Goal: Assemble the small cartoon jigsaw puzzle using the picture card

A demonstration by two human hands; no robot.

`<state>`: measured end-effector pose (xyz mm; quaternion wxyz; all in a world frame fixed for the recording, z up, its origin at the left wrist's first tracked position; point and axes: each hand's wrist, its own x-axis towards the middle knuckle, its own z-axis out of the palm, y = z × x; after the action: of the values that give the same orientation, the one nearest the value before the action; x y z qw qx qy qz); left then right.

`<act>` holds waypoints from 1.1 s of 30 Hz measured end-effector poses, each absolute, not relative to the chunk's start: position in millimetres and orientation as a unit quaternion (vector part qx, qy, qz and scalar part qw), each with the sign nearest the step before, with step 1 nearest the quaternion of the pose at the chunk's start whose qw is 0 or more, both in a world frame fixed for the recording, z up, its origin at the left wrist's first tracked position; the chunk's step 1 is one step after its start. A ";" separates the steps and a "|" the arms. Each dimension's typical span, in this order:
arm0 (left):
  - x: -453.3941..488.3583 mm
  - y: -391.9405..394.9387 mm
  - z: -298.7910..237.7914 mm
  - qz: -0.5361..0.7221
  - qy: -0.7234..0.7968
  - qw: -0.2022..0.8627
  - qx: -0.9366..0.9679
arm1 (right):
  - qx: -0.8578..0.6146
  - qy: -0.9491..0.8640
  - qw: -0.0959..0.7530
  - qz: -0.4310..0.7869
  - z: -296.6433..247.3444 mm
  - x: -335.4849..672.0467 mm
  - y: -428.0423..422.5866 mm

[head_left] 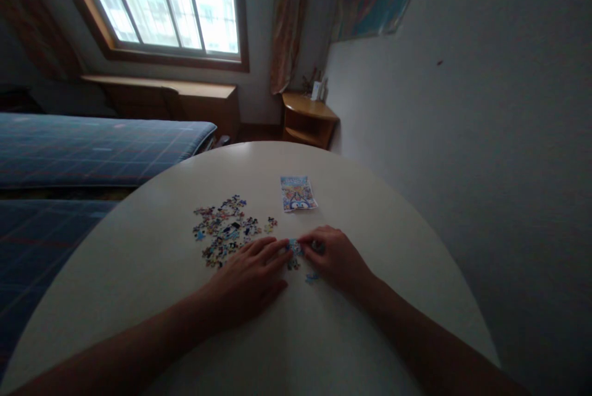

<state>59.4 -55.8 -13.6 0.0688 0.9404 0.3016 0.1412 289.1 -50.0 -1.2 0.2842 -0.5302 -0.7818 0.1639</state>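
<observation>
A small joined patch of jigsaw puzzle [294, 254] lies on the white round table between my hands. My left hand [261, 263] rests flat with its fingers stretched out, the fingertips touching the patch's left edge. At the patch's upper right, my right hand [330, 254] is closed in a pinch, thumb and index finger at its edge; the puzzle piece there is mostly hidden by the fingers. A few blue pieces [311, 277] lie just below the right hand. To the left spreads a pile of loose puzzle pieces [226, 226], partly covered by my left hand.
Beyond the hands lies a printed picture sheet [297, 193] on the white table [370, 198]. A bed with a plaid cover [92, 143] stands to the left. At the back is a wooden corner shelf [309, 106]; a wall [485, 137] runs along the right.
</observation>
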 end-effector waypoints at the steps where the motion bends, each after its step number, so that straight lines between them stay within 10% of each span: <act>1: 59.2 -55.7 -13.8 0.139 0.302 0.068 0.941 | -0.531 -0.783 0.283 0.161 -0.5 289.3 -50.3; 33: 58.4 -55.1 -15.5 0.152 0.296 0.066 0.941 | -0.510 -0.841 0.182 0.025 2.3 298.3 -54.1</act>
<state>58.4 -55.1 -15.5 0.0657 0.9406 0.2964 0.1521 298.3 -54.1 2.3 0.1816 -0.5098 -0.8405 0.0254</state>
